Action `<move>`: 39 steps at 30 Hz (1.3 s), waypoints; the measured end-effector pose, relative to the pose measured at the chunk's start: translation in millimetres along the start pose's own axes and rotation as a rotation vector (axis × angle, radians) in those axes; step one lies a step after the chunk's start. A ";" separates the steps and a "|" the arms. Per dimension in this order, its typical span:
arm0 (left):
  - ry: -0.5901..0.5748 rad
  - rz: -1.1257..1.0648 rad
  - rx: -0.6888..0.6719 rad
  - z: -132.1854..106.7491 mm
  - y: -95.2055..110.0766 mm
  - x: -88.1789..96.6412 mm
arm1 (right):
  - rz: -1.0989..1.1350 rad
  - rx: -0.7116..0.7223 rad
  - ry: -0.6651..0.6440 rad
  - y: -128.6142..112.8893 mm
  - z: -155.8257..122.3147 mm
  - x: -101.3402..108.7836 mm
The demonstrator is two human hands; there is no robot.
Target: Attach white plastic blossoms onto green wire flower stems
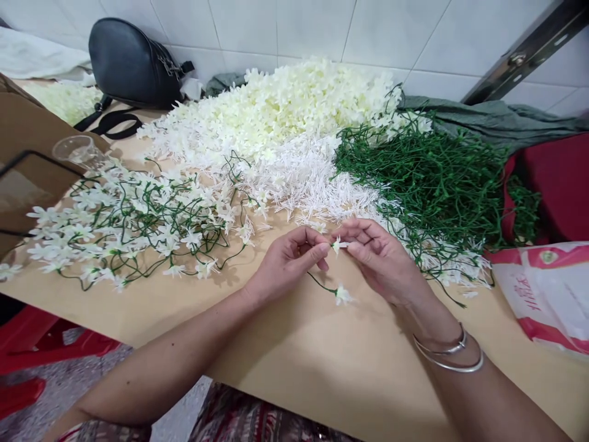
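Note:
My left hand (288, 261) is closed in a pinch on a thin green stem (321, 284) that hangs down and ends in a small white flower (343, 296). My right hand (380, 258) pinches a small white blossom (338, 245) at the stem's upper tip, fingertip to fingertip with the left hand. Both hands hover just above the tan table (322, 362). Two silver bangles (453, 356) ring my right wrist.
Finished flowered stems (138, 224) lie at the left. A big heap of cream petals (285, 110) and white stamens (313, 178) fills the middle, bare green stems (427, 178) the right. A black bag (129, 61), a clear cup (78, 150), a cardboard box (27, 141) and a red-white sack (552, 294) surround them.

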State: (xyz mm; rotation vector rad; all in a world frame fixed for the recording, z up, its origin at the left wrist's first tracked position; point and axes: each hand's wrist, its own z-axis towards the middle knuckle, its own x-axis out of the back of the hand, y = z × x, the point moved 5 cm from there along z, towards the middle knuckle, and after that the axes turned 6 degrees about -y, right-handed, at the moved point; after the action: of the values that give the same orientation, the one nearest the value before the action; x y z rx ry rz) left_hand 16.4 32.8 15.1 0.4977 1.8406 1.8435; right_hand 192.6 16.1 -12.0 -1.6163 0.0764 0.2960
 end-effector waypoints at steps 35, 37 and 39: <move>-0.081 1.163 -0.388 6.7 -8.8 -2.1 | -0.783 0.417 0.158 -6.9 -8.7 -9.3; -0.062 1.106 -0.365 8.4 -7.7 0.2 | -0.895 0.453 0.154 -6.7 -7.4 -6.4; -0.020 1.026 -0.334 9.7 -5.1 5.3 | -0.958 0.461 0.161 -7.4 -7.3 -3.0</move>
State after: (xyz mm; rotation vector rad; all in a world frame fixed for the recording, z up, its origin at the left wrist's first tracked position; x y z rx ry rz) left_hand 18.0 43.7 9.9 1.5065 1.2619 2.6684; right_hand 192.5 9.0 -3.8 -1.0611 -0.4680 -0.5569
